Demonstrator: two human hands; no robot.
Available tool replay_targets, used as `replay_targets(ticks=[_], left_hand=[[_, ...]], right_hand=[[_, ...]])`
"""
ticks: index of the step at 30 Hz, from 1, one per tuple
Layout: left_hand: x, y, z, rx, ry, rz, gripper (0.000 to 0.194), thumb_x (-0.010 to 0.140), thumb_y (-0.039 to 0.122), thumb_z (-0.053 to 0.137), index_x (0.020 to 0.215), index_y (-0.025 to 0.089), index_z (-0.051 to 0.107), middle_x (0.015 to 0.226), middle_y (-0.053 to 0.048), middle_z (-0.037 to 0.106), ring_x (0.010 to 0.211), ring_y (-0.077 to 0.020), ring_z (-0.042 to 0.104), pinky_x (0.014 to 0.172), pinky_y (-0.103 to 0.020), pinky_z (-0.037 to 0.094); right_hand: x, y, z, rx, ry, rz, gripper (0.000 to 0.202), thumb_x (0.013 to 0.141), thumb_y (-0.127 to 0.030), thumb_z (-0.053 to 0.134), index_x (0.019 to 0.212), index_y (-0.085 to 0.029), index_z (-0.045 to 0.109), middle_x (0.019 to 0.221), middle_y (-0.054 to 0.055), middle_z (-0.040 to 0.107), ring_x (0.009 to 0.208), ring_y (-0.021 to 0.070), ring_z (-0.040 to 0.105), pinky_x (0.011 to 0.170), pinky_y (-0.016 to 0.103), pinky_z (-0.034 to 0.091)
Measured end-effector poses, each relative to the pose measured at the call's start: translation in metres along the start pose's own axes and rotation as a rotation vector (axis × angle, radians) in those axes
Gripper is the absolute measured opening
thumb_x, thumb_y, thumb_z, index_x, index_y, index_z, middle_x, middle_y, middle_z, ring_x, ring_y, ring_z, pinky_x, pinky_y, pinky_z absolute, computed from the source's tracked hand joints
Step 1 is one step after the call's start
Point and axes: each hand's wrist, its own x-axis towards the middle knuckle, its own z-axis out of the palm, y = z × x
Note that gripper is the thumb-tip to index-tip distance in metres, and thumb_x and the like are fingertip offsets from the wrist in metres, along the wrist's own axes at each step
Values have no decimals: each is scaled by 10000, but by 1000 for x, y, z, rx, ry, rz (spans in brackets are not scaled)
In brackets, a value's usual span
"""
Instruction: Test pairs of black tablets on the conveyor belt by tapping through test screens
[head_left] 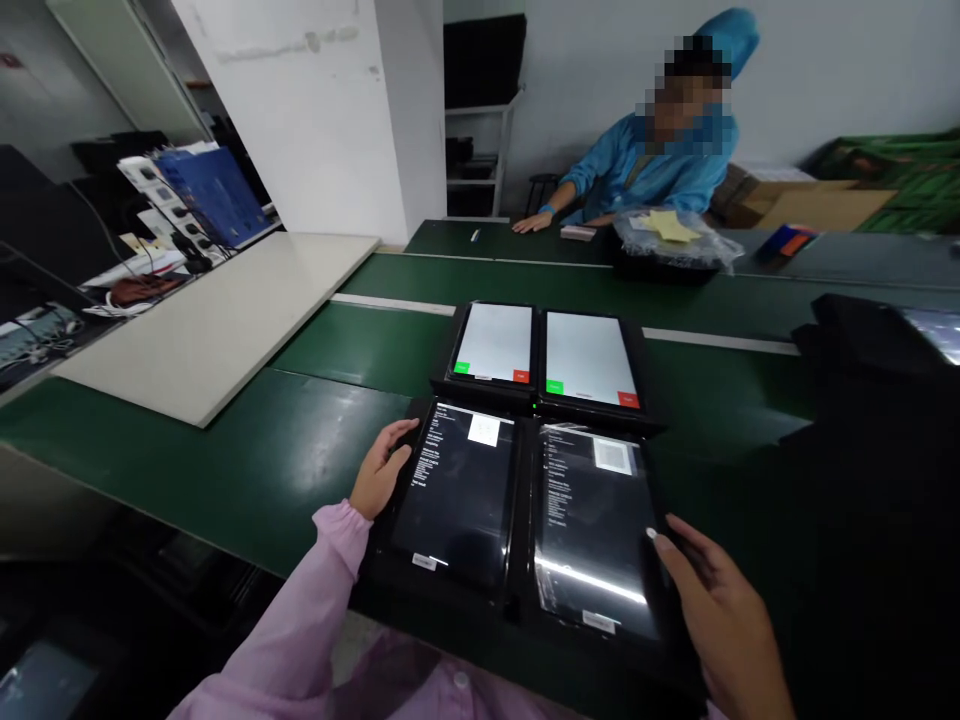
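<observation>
Two tablets lie side by side in a black tray in front of me. The left tablet (461,510) and the right tablet (592,545) have dark screens with white text and a square code at the top. My left hand (384,468) grips the left side of this black tray (511,608), thumb on top, fingers partly hidden behind the edge. At the opposite side, my right hand (724,595) is closed around the edge, its thumb beside the right tablet. Directly behind, another black tray (651,400) carries two tablets with white screens (495,338) and green and red corner buttons.
A green workbench (337,400) spans the view, with a pale board (225,310) on its left. Black equipment (847,400) stands on the right. Across the bench sits a co-worker in blue (637,165), near a plastic-covered black bin (660,262).
</observation>
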Motion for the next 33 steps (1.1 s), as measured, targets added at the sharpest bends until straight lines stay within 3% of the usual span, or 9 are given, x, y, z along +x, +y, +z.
replay_targets(ticks=[9, 13, 18, 21, 26, 29, 33], left_hand=[[-1, 7, 1, 136, -11, 46, 433, 881, 344, 572, 1285, 209, 501, 1406, -100, 546, 1337, -245, 478, 1149, -425, 350], [2, 18, 0, 344, -27, 42, 546, 832, 390, 660, 1326, 226, 492, 1392, -88, 547, 1321, -267, 476, 1124, -433, 362], [26, 31, -1, 559, -2, 106, 473, 850, 435, 623, 1265, 212, 568, 1164, -82, 670, 1146, -303, 577, 1041, -469, 403], [49, 31, 4, 525, 35, 134, 414, 841, 374, 601, 1210, 186, 606, 1088, -88, 685, 1113, -306, 588, 1054, -475, 385], [77, 23, 16, 393, -29, 146, 405, 890, 312, 458, 1254, 182, 578, 1293, -93, 633, 1238, -253, 548, 1104, -428, 365], [84, 18, 18, 323, -88, 130, 414, 897, 319, 425, 1261, 186, 570, 1268, -84, 656, 1220, -234, 571, 1101, -417, 376], [87, 15, 16, 261, -92, 103, 403, 879, 343, 434, 1220, 186, 580, 1220, -81, 670, 1174, -247, 590, 1077, -432, 391]], right_hand=[[-3, -3, 0, -1, 13, -7, 677, 710, -658, 686, 1260, -267, 631, 1266, 69, 639, 1147, 325, 599, 975, 459, 480], [-1, 0, 2, -3, 13, -7, 666, 711, -647, 691, 1250, -260, 636, 1260, 72, 638, 1158, 323, 593, 1005, 458, 463], [13, 3, -1, 19, -64, -46, 707, 702, -651, 708, 1273, -247, 607, 1258, 88, 637, 1164, 324, 593, 994, 457, 476], [32, -11, 1, 31, -124, -125, 685, 709, -607, 725, 1268, -229, 606, 1278, 90, 631, 1170, 309, 595, 999, 432, 481], [78, -40, 27, 72, -138, -330, 609, 754, -544, 689, 1257, -209, 619, 1331, 89, 601, 1208, 298, 564, 1064, 466, 416], [100, -43, 43, 101, -141, -400, 596, 792, -542, 638, 1258, -171, 609, 1301, 116, 614, 1193, 292, 566, 1055, 482, 408], [107, -36, 50, 78, -135, -442, 568, 808, -517, 615, 1250, -160, 604, 1292, 119, 614, 1194, 287, 556, 1058, 486, 391]])
